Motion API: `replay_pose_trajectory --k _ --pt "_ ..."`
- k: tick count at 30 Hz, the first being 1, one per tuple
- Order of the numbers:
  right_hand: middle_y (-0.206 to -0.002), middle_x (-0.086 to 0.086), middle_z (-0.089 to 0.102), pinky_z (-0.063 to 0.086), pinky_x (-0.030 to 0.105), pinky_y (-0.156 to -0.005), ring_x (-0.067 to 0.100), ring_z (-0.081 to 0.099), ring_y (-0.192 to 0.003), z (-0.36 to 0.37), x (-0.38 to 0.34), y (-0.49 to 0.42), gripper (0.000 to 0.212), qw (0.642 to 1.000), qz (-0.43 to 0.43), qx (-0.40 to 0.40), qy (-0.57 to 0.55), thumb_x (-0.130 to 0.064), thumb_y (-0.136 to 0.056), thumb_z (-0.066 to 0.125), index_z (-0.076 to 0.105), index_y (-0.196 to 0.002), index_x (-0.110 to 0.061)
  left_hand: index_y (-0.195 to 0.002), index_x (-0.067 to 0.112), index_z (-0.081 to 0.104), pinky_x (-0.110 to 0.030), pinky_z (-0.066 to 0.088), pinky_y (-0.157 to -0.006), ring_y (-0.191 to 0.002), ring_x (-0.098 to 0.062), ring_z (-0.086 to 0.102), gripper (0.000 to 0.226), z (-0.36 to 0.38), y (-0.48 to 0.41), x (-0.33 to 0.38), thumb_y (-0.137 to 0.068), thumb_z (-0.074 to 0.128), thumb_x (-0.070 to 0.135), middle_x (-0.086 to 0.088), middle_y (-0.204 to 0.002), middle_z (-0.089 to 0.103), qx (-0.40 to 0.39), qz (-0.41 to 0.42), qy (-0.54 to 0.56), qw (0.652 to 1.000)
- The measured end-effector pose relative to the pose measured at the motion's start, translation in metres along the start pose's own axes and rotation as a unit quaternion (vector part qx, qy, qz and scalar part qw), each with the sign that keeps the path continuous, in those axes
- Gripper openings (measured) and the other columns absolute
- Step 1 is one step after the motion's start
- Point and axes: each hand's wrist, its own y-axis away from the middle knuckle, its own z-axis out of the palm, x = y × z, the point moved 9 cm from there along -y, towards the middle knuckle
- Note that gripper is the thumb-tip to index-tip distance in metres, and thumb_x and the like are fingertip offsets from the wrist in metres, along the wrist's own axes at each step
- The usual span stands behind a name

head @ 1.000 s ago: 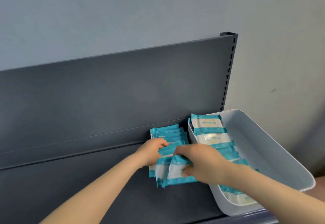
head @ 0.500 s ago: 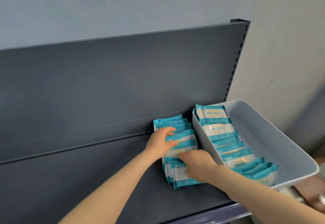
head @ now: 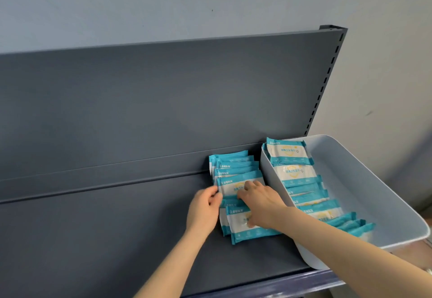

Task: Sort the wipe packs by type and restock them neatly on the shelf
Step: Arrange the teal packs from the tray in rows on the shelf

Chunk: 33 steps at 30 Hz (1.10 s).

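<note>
Here, both hands meet at a row of wipe packs (head: 235,167) on a matte dark-grey metal shelf (head: 112,229).
The packs are flat, crinkly teal-and-white pouches, overlapped like shingles just beside a smooth, round-cornered pale plastic bin (head: 364,190); the left hand (head: 205,212) pinches the left edge of a leaning pack (head: 230,189) with curled fingers; the right hand (head: 263,205) lies flat across it, fingers spread, gripping nothing; more packs (head: 289,155) line the bin.

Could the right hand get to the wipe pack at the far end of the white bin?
Probably yes: the right hand is on the shelf packs beside the open-topped bin, and that far pack lies uncovered.
</note>
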Motion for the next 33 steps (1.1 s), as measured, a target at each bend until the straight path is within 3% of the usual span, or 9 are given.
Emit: replay_pose_trajectory --k 3,7,11,14,18,22,25,28,33 --pt "-0.119 0.005 0.052 0.044 0.036 -0.088 0.025 0.051 -0.109 0.004 -0.001 0.001 0.057 1.0 0.001 -0.001 -0.009 -0.028 -0.075 0.074 0.048 -0.124 -0.018 -0.13 0.022 0.056 -0.024 0.047 -0.086 -0.103 -0.008 0.058 0.033 -0.021 -0.027 0.016 -0.097 0.049 0.021 0.005 -0.126 0.056 0.072 0.027 -0.069 0.995" --pt "-0.116 0.004 0.056 0.042 0.035 -0.087 0.025 0.053 -0.107 0.004 -0.002 0.004 0.051 1.0 -0.001 0.011 -0.006 -0.024 -0.077 0.071 0.048 -0.122 -0.018 -0.129 0.029 0.056 -0.034 0.051 -0.089 -0.107 -0.01 0.058 0.039 0.005 -0.052 0.042 -0.091 0.06 0.025 0.008 -0.123 0.059 -0.032 0.091 -0.181 0.979" --pt "-0.114 0.004 0.056 0.041 0.036 -0.089 0.026 0.054 -0.106 0.006 -0.001 0.008 0.049 1.0 -0.005 0.012 -0.002 -0.024 -0.078 0.07 0.047 -0.121 -0.017 -0.122 0.023 0.064 -0.029 0.045 -0.096 -0.112 -0.014 0.056 0.034 0.027 -0.06 0.052 -0.089 0.065 0.017 0.004 -0.121 0.06 -0.123 0.142 -0.252 0.949" --pt "-0.112 0.004 0.057 0.041 0.036 -0.087 0.026 0.055 -0.103 0.01 0.001 0.009 0.046 1.0 -0.005 0.015 -0.001 -0.024 -0.078 0.069 0.047 -0.119 -0.016 -0.119 0.023 0.067 -0.025 0.045 -0.092 -0.105 -0.012 0.057 0.033 0.038 -0.059 0.045 -0.089 0.064 0.01 0.004 -0.118 0.061 -0.166 0.138 -0.273 0.937" --pt "-0.111 0.005 0.057 0.04 0.035 -0.085 0.026 0.054 -0.102 0.013 0.002 0.007 0.044 1.0 0.002 0.017 -0.007 -0.024 -0.08 0.068 0.047 -0.118 -0.016 -0.12 0.025 0.066 -0.026 0.048 -0.091 -0.103 -0.009 0.059 0.035 0.031 -0.058 0.043 -0.086 0.068 0.017 0.008 -0.114 0.063 -0.133 0.122 -0.227 0.957" --pt "-0.112 0.006 0.057 0.04 0.034 -0.088 0.027 0.055 -0.104 0.006 0.008 0.002 0.041 0.999 0.024 0.044 -0.019 -0.017 -0.081 0.062 0.046 -0.119 -0.016 -0.124 0.022 0.062 -0.026 0.052 -0.081 -0.088 -0.006 0.06 0.033 -0.011 -0.047 0.032 -0.091 0.06 0.026 0.009 -0.105 0.06 0.008 0.065 -0.127 0.99" --pt "-0.112 0.005 0.057 0.04 0.033 -0.09 0.026 0.054 -0.105 0.004 0.01 -0.004 0.04 0.998 0.029 0.058 -0.02 -0.017 -0.081 0.062 0.046 -0.118 -0.017 -0.124 0.02 0.059 -0.037 0.056 -0.08 -0.086 -0.013 0.065 0.041 -0.01 -0.022 0.002 -0.088 0.062 0.037 0.008 -0.099 0.064 -0.045 -0.02 -0.057 0.997" --pt "-0.115 0.004 0.054 0.04 0.035 -0.096 0.025 0.052 -0.108 0.009 0.004 -0.004 0.05 0.999 0.005 0.043 -0.009 -0.025 -0.078 0.067 0.043 -0.122 -0.017 -0.113 0.035 0.062 -0.032 0.055 -0.078 -0.085 -0.007 0.062 0.042 0.016 0.01 -0.003 -0.073 0.073 0.043 0.011 -0.101 0.06 -0.141 -0.021 -0.1 0.985" --pt "-0.119 0.006 0.049 0.04 0.036 -0.097 0.026 0.048 -0.112 0.01 0.0 0.002 0.062 1.0 -0.01 0.021 -0.007 -0.033 -0.076 0.072 0.04 -0.127 -0.016 -0.118 0.038 0.056 -0.022 0.047 -0.075 -0.089 -0.006 0.055 0.045 0.028 0.024 0.001 -0.077 0.075 0.032 0.012 -0.103 0.05 -0.096 -0.015 -0.122 0.988"
